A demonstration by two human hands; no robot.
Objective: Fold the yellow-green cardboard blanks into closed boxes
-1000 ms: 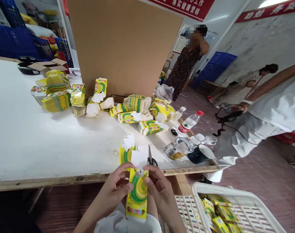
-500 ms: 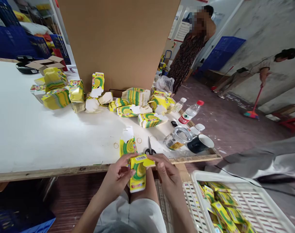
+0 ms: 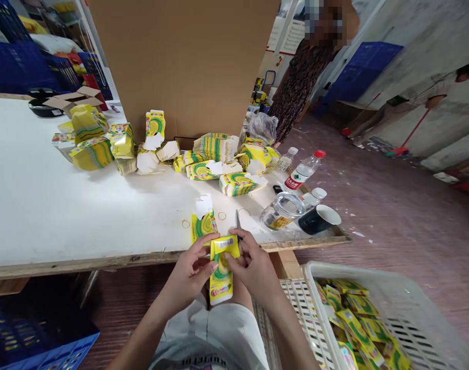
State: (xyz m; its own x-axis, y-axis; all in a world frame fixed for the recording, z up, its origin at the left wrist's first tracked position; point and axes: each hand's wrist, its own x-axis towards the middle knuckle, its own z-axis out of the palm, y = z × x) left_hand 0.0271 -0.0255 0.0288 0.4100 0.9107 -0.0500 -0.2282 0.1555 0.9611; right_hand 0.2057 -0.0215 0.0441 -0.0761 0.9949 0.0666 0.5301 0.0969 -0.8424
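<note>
Over my lap, a yellow and green carton [image 3: 222, 288] with a barcode on its top end is held between both hands. My left hand [image 3: 193, 267] grips its left edge, thumb on the front face. My right hand [image 3: 251, 259] pinches the right side near the barcode end, thumb against the front. Just beyond the carton, flattened yellow cartons [image 3: 204, 226] with white flaps lie at the table's front edge. Scissors [image 3: 238, 221] lie beside them, their handles mostly hidden behind my right hand. Thin rubber bands [image 3: 222, 216] lie nearby.
Bundles of flat cartons [image 3: 217, 148] line the table before a tall cardboard sheet [image 3: 180, 67]. A clear jar [image 3: 282, 210], a dark mug [image 3: 319, 219] and a red-capped bottle [image 3: 303, 170] stand at right. A white basket [image 3: 309, 308] holds several cartons. Two people are beyond, one with a broom [image 3: 411, 134].
My right thumb and fingers have closed in on the carton's barcode end, and the yellow flap that stuck out to the right is folded in. The view has shifted slightly.
</note>
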